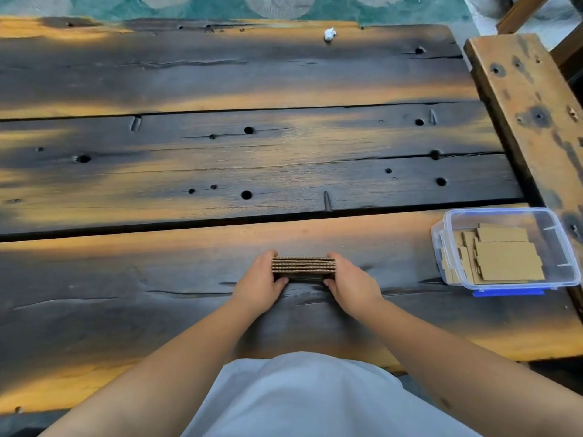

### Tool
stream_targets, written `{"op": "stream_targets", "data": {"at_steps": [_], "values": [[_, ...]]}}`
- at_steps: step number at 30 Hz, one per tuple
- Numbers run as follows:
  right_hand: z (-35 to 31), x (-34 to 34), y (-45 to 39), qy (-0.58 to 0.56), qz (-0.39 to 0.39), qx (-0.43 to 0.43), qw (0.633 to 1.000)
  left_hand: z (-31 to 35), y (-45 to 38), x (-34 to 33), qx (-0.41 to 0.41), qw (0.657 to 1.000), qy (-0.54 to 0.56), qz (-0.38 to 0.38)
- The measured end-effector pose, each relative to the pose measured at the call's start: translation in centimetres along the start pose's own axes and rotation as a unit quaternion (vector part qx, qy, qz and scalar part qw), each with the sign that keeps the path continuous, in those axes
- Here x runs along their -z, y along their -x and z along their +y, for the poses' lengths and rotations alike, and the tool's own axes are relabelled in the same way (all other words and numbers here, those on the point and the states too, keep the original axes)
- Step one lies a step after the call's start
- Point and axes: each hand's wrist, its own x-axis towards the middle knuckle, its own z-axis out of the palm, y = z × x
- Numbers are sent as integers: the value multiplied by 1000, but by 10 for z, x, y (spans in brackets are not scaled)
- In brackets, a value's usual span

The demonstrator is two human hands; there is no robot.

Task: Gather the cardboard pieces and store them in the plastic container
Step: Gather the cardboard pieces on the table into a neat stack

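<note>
The wooden table [220, 171] is dark charred brown with streaks of orange-gold, dotted with black holes. At lower centre, the stack of cardboard pieces [303, 268] shows tan edges striped with dark lines. At right, the clear plastic container [561, 247] holds tan cardboard and has a blue clip [508, 292]. A pale grey-white garment [303, 398] fills the bottom centre.

The stack of cardboard pieces [303, 268] shows only its top edges; the faces are hidden, and both ends sit behind the left hand [259, 285] and right hand [352, 287]. Right of the stack, in the plastic container [555, 238], lower cardboard sheets lie covered by upper ones. Far beyond the stack, a small white scrap [329, 34] is too small to identify. The table [220, 159] runs off the left edge.
</note>
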Motion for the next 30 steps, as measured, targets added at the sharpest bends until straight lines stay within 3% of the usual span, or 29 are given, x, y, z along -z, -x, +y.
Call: {"op": "stream_targets", "data": {"at_steps": [7,11,21,30], "values": [[-2,8,-3,7,-2,23,1000,0,-3,12,-4,999,-43,0],[2,16,-2,-63,-17,28,997,-2,1,22,-18,999,-24,-18],[-5,21,13,-291,30,-46,955,7,20,32,45,984,170,13],[-18,26,35,-403,49,-101,908,20,34,45,56,957,282,-36]]}}
